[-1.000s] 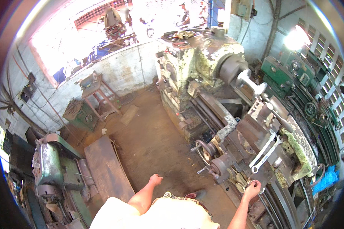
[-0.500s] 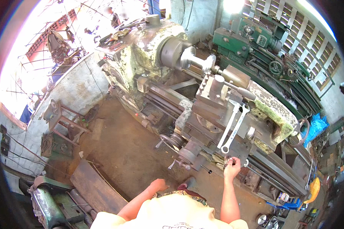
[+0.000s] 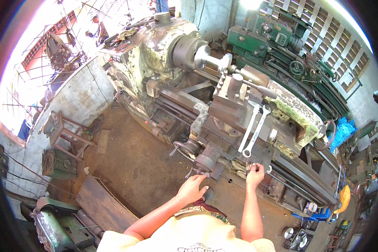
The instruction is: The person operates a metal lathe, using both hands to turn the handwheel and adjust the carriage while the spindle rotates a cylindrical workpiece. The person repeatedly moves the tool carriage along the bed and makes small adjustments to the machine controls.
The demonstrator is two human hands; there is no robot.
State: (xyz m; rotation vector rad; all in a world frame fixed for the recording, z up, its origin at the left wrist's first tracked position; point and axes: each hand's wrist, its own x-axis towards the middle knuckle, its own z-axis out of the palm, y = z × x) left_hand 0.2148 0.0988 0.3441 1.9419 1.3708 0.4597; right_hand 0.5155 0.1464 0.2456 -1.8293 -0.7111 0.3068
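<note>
A large worn lathe (image 3: pixel 172 94) fills the middle of the view. Its chuck (image 3: pixel 188 51) grips a pale flanged metal workpiece (image 3: pixel 212 60). Stretched toward the cross-slide crank handle (image 3: pixel 202 172), my left hand (image 3: pixel 191 190) has its fingers out; fingertips are at the handle, and contact is hard to judge. At the front edge of the carriage, my right hand (image 3: pixel 255 174) is closed in a pinch around something small and dark that I cannot make out. Two spanners (image 3: pixel 257 131) lie side by side on the carriage, just beyond that hand. The tool post (image 3: pixel 232 98) stands behind them.
A green lathe (image 3: pixel 277 50) stands behind, near the slatted wall. To the left are a small stand (image 3: pixel 69 134) and a brown board (image 3: pixel 105 206). A blue plastic bag (image 3: pixel 344 132), a yellow object (image 3: pixel 345 198) and trays of parts (image 3: pixel 298 239) are on the right.
My left hand has risen from near my waist, forward and right, to the crank handle, its fingers opening out. My right hand keeps its pinch at the carriage edge. The view has shifted slightly.
</note>
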